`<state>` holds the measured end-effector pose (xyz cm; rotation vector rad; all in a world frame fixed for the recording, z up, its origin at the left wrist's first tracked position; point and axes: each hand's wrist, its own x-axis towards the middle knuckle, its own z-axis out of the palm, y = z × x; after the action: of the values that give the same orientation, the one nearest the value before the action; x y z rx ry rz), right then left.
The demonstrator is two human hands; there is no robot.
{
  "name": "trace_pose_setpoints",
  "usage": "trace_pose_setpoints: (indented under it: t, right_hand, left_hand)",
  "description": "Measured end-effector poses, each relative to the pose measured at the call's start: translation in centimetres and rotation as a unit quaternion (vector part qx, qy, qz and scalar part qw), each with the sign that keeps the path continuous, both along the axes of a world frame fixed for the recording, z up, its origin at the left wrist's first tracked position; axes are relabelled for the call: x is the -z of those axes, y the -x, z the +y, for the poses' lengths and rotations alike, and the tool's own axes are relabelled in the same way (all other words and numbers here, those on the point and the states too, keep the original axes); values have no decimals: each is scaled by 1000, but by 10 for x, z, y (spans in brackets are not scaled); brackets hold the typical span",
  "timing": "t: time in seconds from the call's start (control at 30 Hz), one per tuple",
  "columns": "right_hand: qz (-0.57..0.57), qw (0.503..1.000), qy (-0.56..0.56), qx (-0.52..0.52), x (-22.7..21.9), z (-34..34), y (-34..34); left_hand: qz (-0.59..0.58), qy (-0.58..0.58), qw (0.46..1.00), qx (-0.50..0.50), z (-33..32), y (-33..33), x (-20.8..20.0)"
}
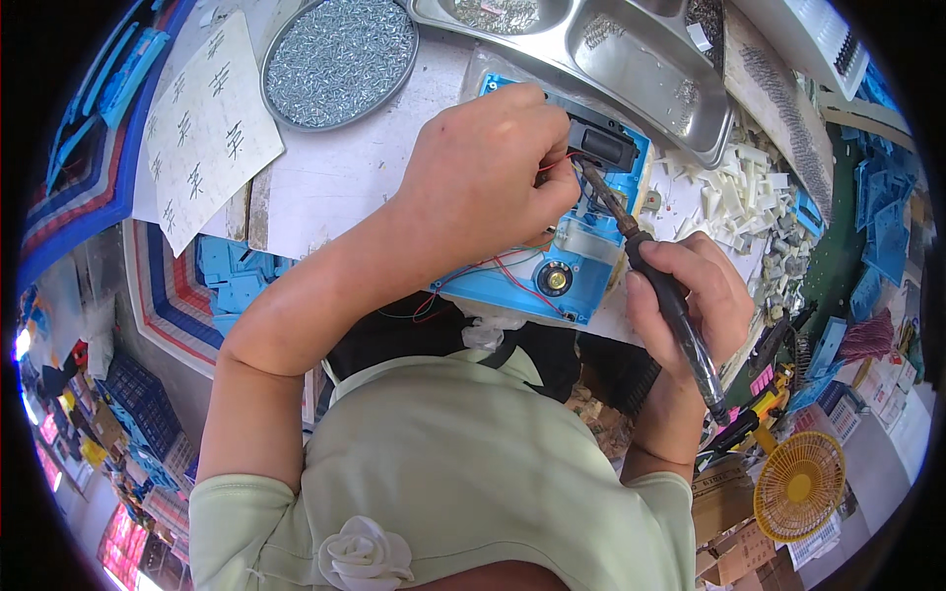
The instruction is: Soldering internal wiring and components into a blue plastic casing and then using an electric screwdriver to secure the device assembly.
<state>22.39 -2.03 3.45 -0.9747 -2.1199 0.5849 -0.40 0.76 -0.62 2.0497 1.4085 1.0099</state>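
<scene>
A blue plastic housing (581, 271) lies on the white bench, with a small round speaker (554, 280), red and black wires (493, 271) and a black rectangular part (603, 146) at its far end. My left hand (483, 177) rests over the housing and pinches a thin red wire beside the black part. My right hand (690, 295) grips a black-handled soldering iron (662, 286) like a pen. Its tip (587, 175) touches the housing just below the black part, next to my left fingers.
A round metal dish of small screws (340, 59) and a steel compartment tray (611, 54) stand at the back. A paper sheet with handwriting (207, 128) lies left. White plastic pieces (734, 197) are heaped at right. A yellow fan (798, 485) is lower right.
</scene>
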Motion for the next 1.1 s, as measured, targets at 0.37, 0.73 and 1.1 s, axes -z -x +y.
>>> trace_pose_setpoints:
  t: [0.37,0.73,1.1]
  right_hand:
    - [3,1000,7,8,-1,-5,-3]
    - [12,1000,9,0,-9,-19,-18]
    - [11,998,38,52,-15,-26,-22]
  left_hand:
    - [-2,8,1000,1,-1,0,1]
    - [1,16,1000,1,-1,0,-1]
    - [9,22,1000,4,-1,0,-3]
